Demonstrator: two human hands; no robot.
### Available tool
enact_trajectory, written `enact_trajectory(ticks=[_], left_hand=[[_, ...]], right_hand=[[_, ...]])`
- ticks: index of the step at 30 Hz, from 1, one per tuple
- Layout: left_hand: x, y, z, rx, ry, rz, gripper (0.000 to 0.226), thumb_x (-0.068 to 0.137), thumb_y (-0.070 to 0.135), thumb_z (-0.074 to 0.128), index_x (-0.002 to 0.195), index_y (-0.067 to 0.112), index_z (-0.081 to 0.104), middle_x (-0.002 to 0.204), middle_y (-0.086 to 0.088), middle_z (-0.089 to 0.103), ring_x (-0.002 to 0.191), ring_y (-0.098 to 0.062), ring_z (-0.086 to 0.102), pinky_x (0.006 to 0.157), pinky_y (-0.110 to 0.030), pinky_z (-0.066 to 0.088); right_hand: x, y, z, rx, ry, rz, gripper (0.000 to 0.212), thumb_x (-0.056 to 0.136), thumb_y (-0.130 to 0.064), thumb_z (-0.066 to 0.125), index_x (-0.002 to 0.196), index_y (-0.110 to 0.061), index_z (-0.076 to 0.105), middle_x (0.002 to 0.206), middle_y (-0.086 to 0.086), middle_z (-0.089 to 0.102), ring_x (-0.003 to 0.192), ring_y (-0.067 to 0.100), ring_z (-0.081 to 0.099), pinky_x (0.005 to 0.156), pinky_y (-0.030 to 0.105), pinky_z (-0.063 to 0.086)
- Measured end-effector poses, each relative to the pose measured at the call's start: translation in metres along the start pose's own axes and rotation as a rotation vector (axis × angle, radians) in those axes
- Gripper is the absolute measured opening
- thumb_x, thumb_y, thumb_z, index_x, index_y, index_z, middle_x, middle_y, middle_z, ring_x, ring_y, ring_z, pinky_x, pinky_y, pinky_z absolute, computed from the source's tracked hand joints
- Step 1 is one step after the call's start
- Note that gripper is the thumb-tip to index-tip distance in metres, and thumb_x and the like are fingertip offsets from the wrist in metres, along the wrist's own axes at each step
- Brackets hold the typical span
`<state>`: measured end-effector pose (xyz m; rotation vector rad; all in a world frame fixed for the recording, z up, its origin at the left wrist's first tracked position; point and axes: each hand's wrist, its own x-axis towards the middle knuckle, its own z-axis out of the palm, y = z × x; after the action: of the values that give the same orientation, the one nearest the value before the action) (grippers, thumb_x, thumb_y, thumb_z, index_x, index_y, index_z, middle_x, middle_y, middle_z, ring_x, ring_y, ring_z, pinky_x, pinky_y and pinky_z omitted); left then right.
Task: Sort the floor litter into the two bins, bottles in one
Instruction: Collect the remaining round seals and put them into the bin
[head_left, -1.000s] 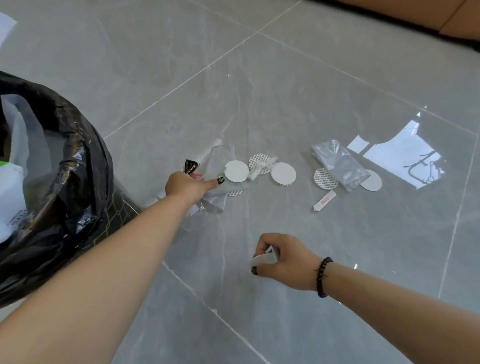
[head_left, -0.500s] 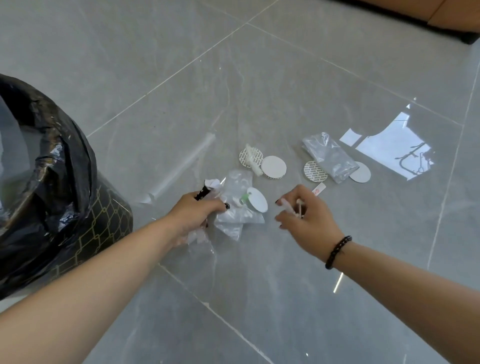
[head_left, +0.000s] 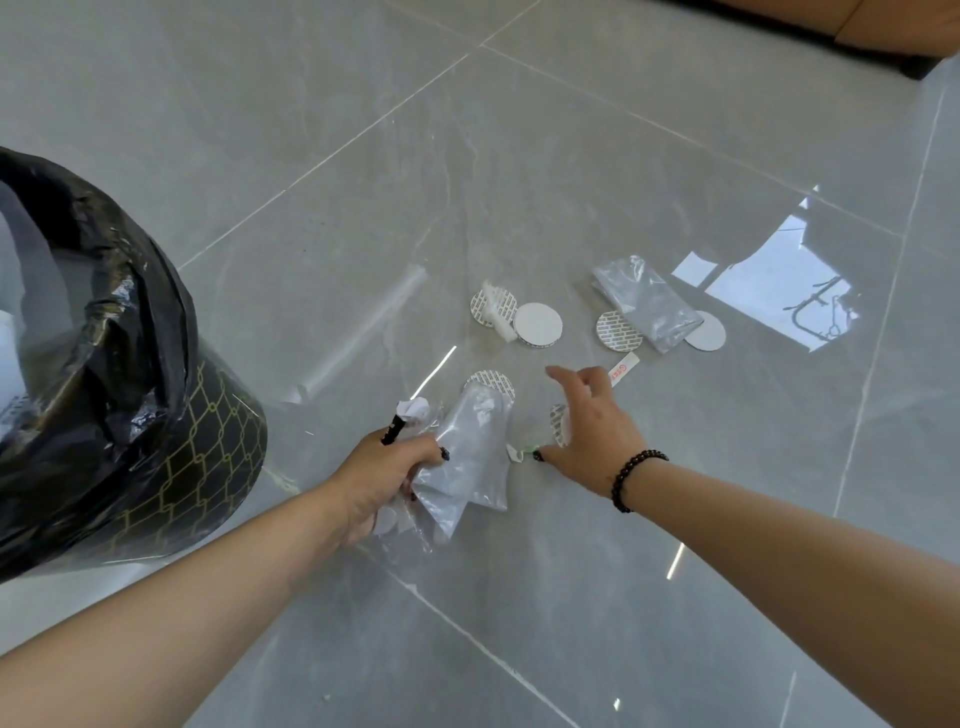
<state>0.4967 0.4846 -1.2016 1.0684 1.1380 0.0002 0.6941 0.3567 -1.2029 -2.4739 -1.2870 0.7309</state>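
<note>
head view, bin: I've got one bin (head_left: 171, 467) at the left edge, black with a gold lattice pattern and a black liner bunched over the rim. Something white sits inside, but it's cut off, so I can't tell what it is.

head view, left hand: my left hand (head_left: 384, 478) is curled tight round a bundle of litter: a clear plastic bag (head_left: 467, 457), a crumpled white scrap (head_left: 414, 409) and a small black piece (head_left: 393, 430). All held just above the floor (head_left: 571, 156).

head view, right hand: my right hand (head_left: 592, 436) is spread with fingers fairly wide, low over the floor; the thumb tip touches a small white and green scrap (head_left: 521, 453). A patterned disc (head_left: 558, 422) peeks out under the palm. Whether it's actually gripped, can't tell.

head view, loose litter count: I count four discs lying free further out, two patterned (head_left: 615, 331) and two plain white (head_left: 537, 325), plus one patterned disc (head_left: 488, 378) behind the held bag.

head view, other bits: one grey plastic pouch (head_left: 647, 301) lies over the right pair of discs, one white ribbed piece (head_left: 498, 312) over the left pair, one strip with red print (head_left: 622, 369) just beyond my right fingers, and one long clear sleeve (head_left: 363, 338) flat on the tiles.
</note>
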Motion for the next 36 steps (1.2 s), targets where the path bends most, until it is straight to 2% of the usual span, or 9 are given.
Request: enact_trajectory(ticks=[6, 8, 12, 20, 25, 27, 31, 33, 36], left_hand=[[-0.011, 0.006, -0.008, -0.002, 0.014, 0.054, 0.022, 0.065, 0.018, 0.068, 0.085, 0.01, 0.07, 0.079, -0.014, 0.064, 0.077, -0.028, 0.059, 0.075, -0.038, 0.043], [-0.015, 0.006, -0.011, 0.004, 0.024, 0.058, 0.026, 0.058, 0.022, 0.069, 0.082, 0.013, 0.069, 0.079, -0.014, 0.06, 0.077, -0.028, 0.056, 0.074, -0.038, 0.041], [-0.025, 0.008, -0.013, -0.005, 0.026, 0.067, 0.006, 0.058, 0.021, 0.066, 0.063, 0.019, 0.063, 0.073, -0.012, 0.058, 0.075, -0.028, 0.053, 0.073, -0.039, 0.038], [-0.028, 0.004, -0.014, -0.019, 0.043, 0.051, 0.027, 0.054, 0.022, 0.068, 0.079, 0.014, 0.062, 0.08, -0.015, 0.054, 0.077, -0.029, 0.051, 0.074, -0.04, 0.038], [-0.032, 0.01, -0.008, -0.045, 0.024, 0.067, 0.017, 0.063, 0.02, 0.07, 0.075, 0.014, 0.06, 0.077, -0.013, 0.051, 0.071, -0.027, 0.049, 0.069, -0.037, 0.041], [-0.035, 0.015, -0.004, -0.041, 0.008, 0.07, 0.01, 0.076, 0.01, 0.063, 0.071, 0.013, 0.056, 0.071, -0.013, 0.049, 0.063, -0.024, 0.048, 0.059, -0.03, 0.042], [-0.051, 0.022, 0.002, 0.001, 0.011, 0.098, 0.004, 0.079, 0.009, 0.061, 0.081, 0.01, 0.057, 0.076, -0.014, 0.046, 0.057, -0.021, 0.045, 0.048, -0.023, 0.039], [-0.061, 0.025, 0.006, 0.007, 0.014, 0.117, 0.013, 0.074, 0.017, 0.065, 0.083, 0.01, 0.06, 0.079, -0.014, 0.047, 0.054, -0.022, 0.044, 0.05, -0.024, 0.038], [-0.077, 0.032, 0.011, -0.033, -0.011, 0.164, 0.027, 0.063, 0.025, 0.066, 0.086, 0.013, 0.059, 0.081, -0.014, 0.049, 0.061, -0.024, 0.046, 0.059, -0.03, 0.037]], right_hand=[[0.001, 0.024, -0.005, 0.004, -0.073, 0.28, 0.056, 0.076, -0.033, 0.077, 0.122, -0.016, 0.05, 0.129, 0.005, 0.039, 0.105, 0.025, 0.053, 0.089, 0.033, 0.047], [-0.001, 0.024, -0.005, 0.044, -0.052, 0.273, 0.06, 0.075, -0.03, 0.078, 0.125, -0.016, 0.047, 0.127, 0.005, 0.04, 0.106, 0.024, 0.053, 0.088, 0.034, 0.048], [-0.012, 0.028, -0.009, 0.104, -0.042, 0.214, 0.081, 0.068, -0.027, 0.084, 0.135, -0.022, 0.038, 0.133, 0.004, 0.031, 0.114, 0.025, 0.05, 0.092, 0.035, 0.048], [-0.021, 0.049, -0.009, 0.079, -0.042, 0.338, 0.062, 0.069, -0.025, 0.083, 0.12, -0.014, 0.051, 0.126, 0.005, 0.038, 0.091, 0.019, 0.046, 0.078, 0.025, 0.041], [-0.018, 0.048, -0.016, 0.048, -0.056, 0.416, 0.064, 0.066, -0.029, 0.084, 0.117, -0.014, 0.048, 0.119, 0.005, 0.042, 0.099, 0.026, 0.05, 0.078, 0.033, 0.046], [-0.023, 0.042, -0.016, -0.063, -0.057, 0.349, 0.052, 0.072, -0.03, 0.078, 0.112, -0.015, 0.049, 0.11, 0.003, 0.048, 0.104, 0.025, 0.049, 0.077, 0.032, 0.046], [-0.046, 0.021, -0.007, -0.146, -0.119, 0.091, 0.012, 0.081, -0.011, 0.052, 0.089, -0.018, 0.047, 0.095, 0.001, 0.055, 0.086, 0.023, 0.054, 0.073, 0.033, 0.051], [-0.056, 0.008, -0.007, -0.022, -0.114, 0.008, 0.021, 0.076, -0.003, 0.049, 0.076, -0.024, 0.044, 0.09, 0.001, 0.058, 0.085, 0.025, 0.058, 0.075, 0.037, 0.053], [-0.064, -0.01, -0.018, 0.13, 0.003, -0.058, 0.029, 0.078, -0.004, 0.056, 0.068, -0.029, 0.043, 0.078, -0.001, 0.06, 0.075, 0.023, 0.058, 0.066, 0.031, 0.05]])
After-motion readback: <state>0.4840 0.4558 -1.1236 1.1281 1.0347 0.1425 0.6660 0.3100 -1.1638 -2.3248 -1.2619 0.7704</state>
